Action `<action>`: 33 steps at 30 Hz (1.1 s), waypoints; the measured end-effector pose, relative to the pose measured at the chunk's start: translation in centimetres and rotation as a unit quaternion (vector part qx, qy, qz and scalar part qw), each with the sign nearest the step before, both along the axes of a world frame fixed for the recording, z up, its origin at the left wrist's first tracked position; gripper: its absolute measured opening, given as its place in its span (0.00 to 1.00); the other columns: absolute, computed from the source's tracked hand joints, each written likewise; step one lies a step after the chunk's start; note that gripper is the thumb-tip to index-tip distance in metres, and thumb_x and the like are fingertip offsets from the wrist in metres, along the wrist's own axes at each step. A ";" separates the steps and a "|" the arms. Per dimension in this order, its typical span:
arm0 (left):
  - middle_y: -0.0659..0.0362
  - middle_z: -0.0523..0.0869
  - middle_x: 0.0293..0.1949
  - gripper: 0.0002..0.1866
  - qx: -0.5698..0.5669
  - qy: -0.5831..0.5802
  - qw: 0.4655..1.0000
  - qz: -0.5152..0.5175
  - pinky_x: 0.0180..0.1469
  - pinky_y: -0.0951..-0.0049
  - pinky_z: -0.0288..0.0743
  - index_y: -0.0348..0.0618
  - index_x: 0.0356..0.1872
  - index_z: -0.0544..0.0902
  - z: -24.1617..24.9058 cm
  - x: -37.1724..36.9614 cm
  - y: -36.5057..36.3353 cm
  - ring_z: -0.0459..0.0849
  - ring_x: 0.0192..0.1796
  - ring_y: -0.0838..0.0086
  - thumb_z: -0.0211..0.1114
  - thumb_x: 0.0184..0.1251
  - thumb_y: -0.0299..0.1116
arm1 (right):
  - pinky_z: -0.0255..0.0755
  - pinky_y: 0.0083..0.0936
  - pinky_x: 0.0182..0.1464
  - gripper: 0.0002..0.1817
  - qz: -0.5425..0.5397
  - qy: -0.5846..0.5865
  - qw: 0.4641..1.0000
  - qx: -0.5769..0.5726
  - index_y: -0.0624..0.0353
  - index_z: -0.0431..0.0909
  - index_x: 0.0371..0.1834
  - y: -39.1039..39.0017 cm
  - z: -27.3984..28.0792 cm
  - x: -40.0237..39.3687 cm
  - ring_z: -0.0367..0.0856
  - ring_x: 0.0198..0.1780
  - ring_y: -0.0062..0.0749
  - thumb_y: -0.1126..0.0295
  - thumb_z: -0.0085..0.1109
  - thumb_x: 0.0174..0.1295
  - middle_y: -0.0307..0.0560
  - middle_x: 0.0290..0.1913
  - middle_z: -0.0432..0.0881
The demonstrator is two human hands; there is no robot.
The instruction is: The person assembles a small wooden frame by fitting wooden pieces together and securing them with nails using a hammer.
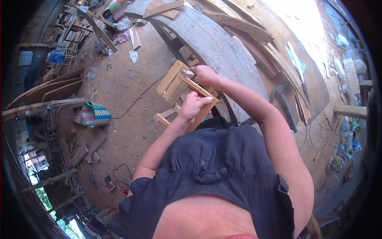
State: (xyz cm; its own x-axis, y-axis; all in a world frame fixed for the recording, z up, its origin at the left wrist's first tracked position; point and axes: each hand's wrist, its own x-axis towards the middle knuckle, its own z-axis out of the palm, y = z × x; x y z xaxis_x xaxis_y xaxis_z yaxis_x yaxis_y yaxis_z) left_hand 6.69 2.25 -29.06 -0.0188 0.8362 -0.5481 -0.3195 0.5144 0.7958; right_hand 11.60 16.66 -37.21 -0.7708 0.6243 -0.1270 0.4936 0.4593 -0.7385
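Observation:
A small light-wood frame of slats (172,82), perhaps a stool or a similar piece, stands tilted in front of my body. My left hand (193,106) grips its near rail, with the thumb lying along the top of the wood. Closed around a small greyish block (188,74) is my right hand (204,75), at the frame's upper edge beside the bench. The kind of block cannot be made out, and most of my right fingers are hidden behind the hand.
A thick grey wooden bench (215,47) runs beyond my right hand. On boards to the right lies a hammer (287,111), near a long tool with a pale blade (294,59). A woven basket (95,114), a cable and wood scraps are on the dirt floor at left.

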 end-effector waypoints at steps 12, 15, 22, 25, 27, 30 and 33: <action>0.54 0.82 0.36 0.13 0.036 0.011 0.999 0.028 0.28 0.78 0.79 0.32 0.43 0.73 -1.3 1.1 0.0 0.82 0.34 0.77 0.62 0.60 0.26 | 0.73 0.26 0.39 0.20 -0.040 0.106 0.980 -0.166 0.66 0.77 0.46 1.6 4.9 5.2 0.82 0.36 0.33 0.68 0.61 0.49 0.52 0.32 0.83; 0.54 0.82 0.37 0.13 0.048 -0.004 0.998 0.031 0.34 0.77 0.79 0.31 0.44 0.73 -1.6 1.3 -0.3 0.82 0.37 0.75 0.61 0.61 0.25 | 0.73 0.23 0.36 0.15 -0.095 0.128 0.955 -0.249 0.66 0.78 0.43 -0.8 6.8 9.4 0.79 0.31 0.26 0.67 0.59 0.56 0.46 0.27 0.82; 0.53 0.82 0.40 0.13 0.068 -0.021 0.997 0.011 0.47 0.75 0.77 0.32 0.46 0.73 -4.3 1.4 -1.5 0.82 0.41 0.74 0.61 0.61 0.25 | 0.69 0.15 0.35 0.17 -0.137 0.196 0.890 -0.387 0.61 0.76 0.49 -10.2 3.5 13.3 0.74 0.35 0.15 0.62 0.58 0.62 0.35 0.34 0.79; 0.53 0.82 0.42 0.14 0.059 -0.017 0.998 0.013 0.48 0.76 0.76 0.32 0.47 0.73 -4.5 1.4 -1.4 0.82 0.41 0.74 0.61 0.61 0.23 | 0.69 0.15 0.35 0.17 -0.182 0.263 0.846 -0.427 0.61 0.76 0.49 -11.4 2.7 13.2 0.74 0.35 0.16 0.63 0.58 0.62 0.35 0.34 0.79; 0.53 0.82 0.40 0.14 0.072 -0.023 0.997 0.034 0.47 0.75 0.77 0.33 0.46 0.73 -4.3 1.6 -1.3 0.82 0.40 0.74 0.62 0.60 0.24 | 0.70 0.15 0.35 0.17 -0.189 0.283 0.850 -0.402 0.62 0.76 0.50 -11.6 2.0 13.3 0.76 0.33 0.16 0.63 0.58 0.62 0.36 0.33 0.79; 0.54 0.82 0.39 0.15 0.058 -0.014 0.998 0.032 0.43 0.75 0.78 0.33 0.47 0.72 -4.4 1.7 -1.3 0.82 0.39 0.74 0.63 0.59 0.25 | 0.72 0.16 0.35 0.16 -0.197 0.342 0.791 -0.467 0.62 0.76 0.50 -11.9 1.9 13.5 0.78 0.32 0.18 0.64 0.56 0.63 0.37 0.32 0.80; 0.54 0.82 0.39 0.16 0.063 -0.008 0.998 0.030 0.42 0.75 0.79 0.34 0.47 0.72 -5.1 1.7 -1.6 0.82 0.39 0.74 0.63 0.60 0.26 | 0.73 0.17 0.35 0.15 -0.215 0.339 0.790 -0.464 0.62 0.76 0.50 -12.3 1.7 13.4 0.79 0.31 0.19 0.65 0.54 0.64 0.39 0.32 0.81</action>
State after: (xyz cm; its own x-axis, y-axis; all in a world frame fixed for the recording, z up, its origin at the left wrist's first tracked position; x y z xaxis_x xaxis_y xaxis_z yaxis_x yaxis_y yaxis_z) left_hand 8.36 0.65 -34.15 -0.0627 0.8960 -0.4395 -0.3593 0.3906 0.8475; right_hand 25.03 4.32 -35.52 -0.6006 0.7277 -0.3313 -0.1972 -0.5364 -0.8206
